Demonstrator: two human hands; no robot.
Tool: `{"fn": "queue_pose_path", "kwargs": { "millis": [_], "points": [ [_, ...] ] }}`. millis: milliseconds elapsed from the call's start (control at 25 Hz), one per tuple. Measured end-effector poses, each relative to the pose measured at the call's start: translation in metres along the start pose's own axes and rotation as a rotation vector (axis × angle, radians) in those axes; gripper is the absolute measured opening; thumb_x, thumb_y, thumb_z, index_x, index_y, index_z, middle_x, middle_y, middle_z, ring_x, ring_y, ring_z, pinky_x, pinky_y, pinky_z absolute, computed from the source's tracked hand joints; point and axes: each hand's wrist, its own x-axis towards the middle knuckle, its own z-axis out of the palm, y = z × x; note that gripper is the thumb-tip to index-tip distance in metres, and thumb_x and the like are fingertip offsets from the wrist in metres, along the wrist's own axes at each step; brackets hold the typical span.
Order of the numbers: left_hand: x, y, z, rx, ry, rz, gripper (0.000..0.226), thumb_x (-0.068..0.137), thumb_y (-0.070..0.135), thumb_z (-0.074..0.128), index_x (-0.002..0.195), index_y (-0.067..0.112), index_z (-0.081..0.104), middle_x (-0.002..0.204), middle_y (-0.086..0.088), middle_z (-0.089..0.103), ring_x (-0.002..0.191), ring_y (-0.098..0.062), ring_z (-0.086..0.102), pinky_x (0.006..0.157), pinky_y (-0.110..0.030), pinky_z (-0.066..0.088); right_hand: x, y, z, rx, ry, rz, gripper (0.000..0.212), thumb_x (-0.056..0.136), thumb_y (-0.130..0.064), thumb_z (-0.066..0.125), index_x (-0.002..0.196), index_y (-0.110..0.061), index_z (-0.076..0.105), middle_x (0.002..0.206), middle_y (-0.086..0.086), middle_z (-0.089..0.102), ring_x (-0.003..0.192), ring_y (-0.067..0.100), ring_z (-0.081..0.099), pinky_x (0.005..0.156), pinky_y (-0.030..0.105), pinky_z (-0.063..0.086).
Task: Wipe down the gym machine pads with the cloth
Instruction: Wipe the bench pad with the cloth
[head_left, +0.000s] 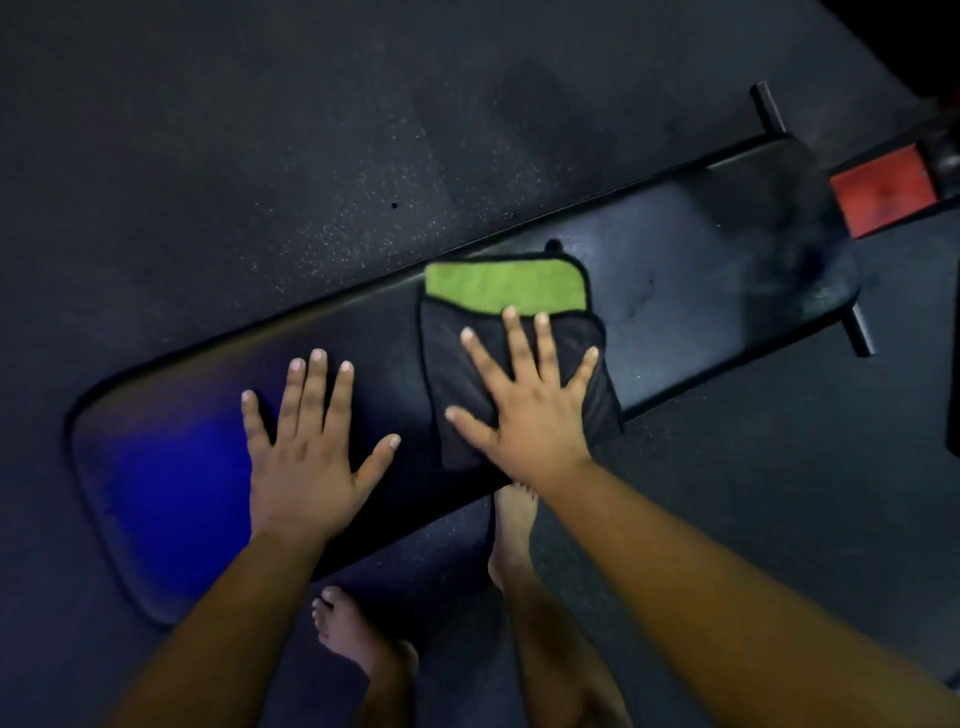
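Note:
A long black bench pad (691, 270) runs from the lower left to the upper right of the head view. A folded cloth (504, 283), dark on one side and green on the other, lies flat on the pad's middle. My right hand (524, 400) presses on the cloth's dark part with its fingers spread straight. To the left of the cloth, my left hand (306, 447) rests flat on the bare pad, fingers spread, holding nothing.
Dark speckled rubber flooring (260, 156) surrounds the bench. A red frame part (883, 189) and black metal bars (769, 106) stand at the bench's far right end. My bare feet (363, 634) stand on the floor right by the bench's near edge.

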Motion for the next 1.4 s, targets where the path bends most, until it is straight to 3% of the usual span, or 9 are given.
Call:
{"fn": "queue_pose_path", "kwargs": {
  "millis": [120,280,400,560,880,960,1160,1280,1400],
  "points": [
    [0.003,0.011,-0.004,-0.050,0.022,0.017,0.085,0.094,0.070,0.031,0.161,0.018,0.022,0.171,-0.009,0.008,0.158,-0.026,0.007,0.122,-0.065,0.004,-0.021,0.058,0.007,-0.078,0.023,-0.081,0.089,0.080,-0.089,0.033,0.156,-0.053,0.004,0.170,-0.005,-0.007,0.156,0.026,-0.009,0.105,0.084,0.005],
    [0.026,0.049,-0.007,-0.047,0.051,0.107,0.084,0.094,0.068,0.036,0.160,0.017,0.025,0.170,-0.012,0.011,0.157,-0.028,0.010,0.122,-0.065,0.004,0.005,0.147,-0.010,0.126,0.083,0.312,0.090,0.077,-0.089,0.040,0.153,-0.059,0.005,0.169,-0.010,-0.007,0.156,0.022,-0.012,0.104,0.086,0.003],
    [0.050,0.079,-0.007,-0.012,0.051,0.175,0.083,0.095,0.067,0.036,0.160,0.016,0.025,0.169,-0.013,0.012,0.157,-0.029,0.011,0.121,-0.067,0.005,-0.001,0.116,-0.003,0.264,0.130,0.521,0.083,0.084,-0.083,0.036,0.155,-0.055,0.004,0.169,-0.006,-0.010,0.155,0.026,-0.017,0.105,0.085,0.007],
    [0.076,0.106,-0.006,0.010,0.028,0.213,0.083,0.096,0.067,0.032,0.161,0.018,0.020,0.170,-0.012,0.010,0.157,-0.029,0.008,0.121,-0.067,0.004,-0.045,0.057,0.017,0.315,0.026,0.388,0.076,0.090,-0.077,0.035,0.155,-0.055,0.002,0.168,-0.007,-0.018,0.152,0.027,-0.025,0.109,0.080,0.008],
    [0.101,0.132,-0.004,0.054,-0.005,0.237,0.083,0.096,0.066,0.029,0.162,0.017,0.018,0.170,-0.012,0.006,0.158,-0.027,0.000,0.119,-0.070,-0.002,0.023,0.218,-0.009,0.473,0.258,0.824,0.069,0.096,-0.058,0.041,0.158,-0.046,0.014,0.170,-0.001,-0.006,0.155,0.032,-0.011,0.109,0.079,0.012],
    [0.115,0.147,-0.007,0.021,0.014,0.233,0.082,0.095,0.064,0.033,0.161,0.017,0.019,0.170,-0.013,0.008,0.158,-0.028,0.003,0.119,-0.071,-0.002,0.021,0.183,-0.006,0.342,0.244,0.715,0.069,0.093,-0.055,0.037,0.158,-0.043,0.017,0.170,0.001,0.002,0.155,0.035,-0.006,0.110,0.080,0.009],
    [0.152,0.184,-0.013,-0.026,0.074,0.290,0.076,0.096,0.053,0.039,0.161,0.016,0.022,0.170,-0.012,0.011,0.157,-0.028,0.009,0.119,-0.069,0.001,0.068,0.146,-0.028,0.130,0.084,0.088,0.074,0.090,-0.081,0.028,0.156,-0.052,0.011,0.170,-0.006,0.001,0.156,0.029,-0.008,0.110,0.078,-0.006],
    [0.168,0.202,-0.016,-0.045,0.060,0.305,0.075,0.098,0.051,0.039,0.161,0.016,0.020,0.170,-0.011,0.011,0.157,-0.027,0.008,0.121,-0.067,0.002,0.123,0.204,-0.052,0.071,0.097,0.108,0.081,0.083,-0.090,0.025,0.155,-0.055,0.007,0.170,-0.008,0.000,0.156,0.025,-0.009,0.109,0.080,-0.003],
    [0.181,0.219,-0.010,-0.009,-0.005,0.303,0.076,0.101,0.057,0.037,0.162,0.019,0.014,0.171,-0.010,0.006,0.158,-0.027,0.002,0.121,-0.067,0.002,0.158,0.288,-0.072,0.180,0.127,0.380,0.080,0.082,-0.090,0.025,0.153,-0.058,0.008,0.170,-0.005,0.002,0.156,0.025,-0.009,0.108,0.081,-0.005]
  ]
}}
